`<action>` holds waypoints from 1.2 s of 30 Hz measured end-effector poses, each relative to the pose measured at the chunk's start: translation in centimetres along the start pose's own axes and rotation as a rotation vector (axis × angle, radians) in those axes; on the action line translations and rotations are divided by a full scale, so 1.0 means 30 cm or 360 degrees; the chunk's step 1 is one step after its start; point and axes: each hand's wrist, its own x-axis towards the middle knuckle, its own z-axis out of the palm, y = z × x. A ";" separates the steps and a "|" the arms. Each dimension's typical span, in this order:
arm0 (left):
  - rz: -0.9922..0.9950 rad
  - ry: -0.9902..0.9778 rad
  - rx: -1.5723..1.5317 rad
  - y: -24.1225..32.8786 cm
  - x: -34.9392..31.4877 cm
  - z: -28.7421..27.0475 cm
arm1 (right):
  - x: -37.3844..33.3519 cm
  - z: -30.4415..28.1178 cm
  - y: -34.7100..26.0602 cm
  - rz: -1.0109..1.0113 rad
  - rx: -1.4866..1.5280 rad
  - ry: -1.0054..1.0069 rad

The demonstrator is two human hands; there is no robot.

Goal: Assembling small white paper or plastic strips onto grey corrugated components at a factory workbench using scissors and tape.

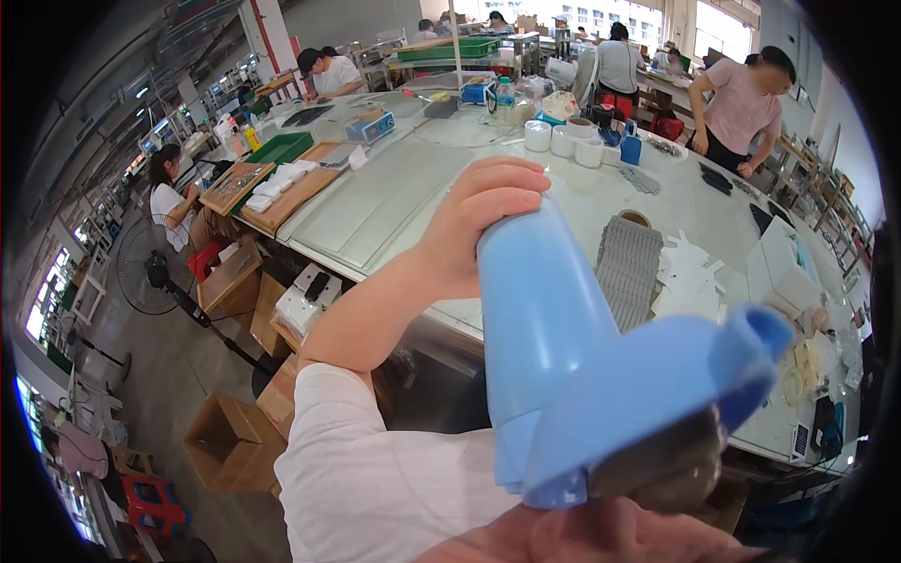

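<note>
So, left hand (pixel 481 208) curled round end of blue bottle (pixel 546 314).

Behind the bottle (pixel 542 296) lies the table (pixel 436 141) with rolls (pixel 563 142) on it; a fan (pixel 157 272) stands left.

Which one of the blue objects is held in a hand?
The light-blue container with the flared end: the left hand grips it, while the blue boxes stand on the table.

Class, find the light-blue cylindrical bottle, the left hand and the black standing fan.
Light-blue cylindrical bottle (pixel 546 298): head view, side of body.
Left hand (pixel 469 220): head view, back of hand.
Black standing fan (pixel 157 270): head view, hub.
</note>
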 end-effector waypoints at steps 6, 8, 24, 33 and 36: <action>-0.0498 -0.0075 -0.0375 0.096 -0.173 0.088 | 0.003 0.012 -0.005 0.0018 0.0021 -0.0054; -0.0827 -0.0405 -0.0450 0.147 -0.186 0.132 | 0.002 0.002 -0.018 0.0090 0.0450 -0.0070; -0.1790 -0.1068 -0.1656 0.383 -0.627 0.553 | 0.231 -0.583 -0.582 0.0053 0.2049 0.0419; -0.1834 -0.1269 -0.1690 0.356 -0.635 0.647 | 0.204 -0.611 -0.512 -0.1202 0.0279 0.0645; -0.1822 -0.1250 -0.1709 0.371 -0.614 0.703 | 0.196 -0.634 -0.483 -0.1103 0.0332 0.0720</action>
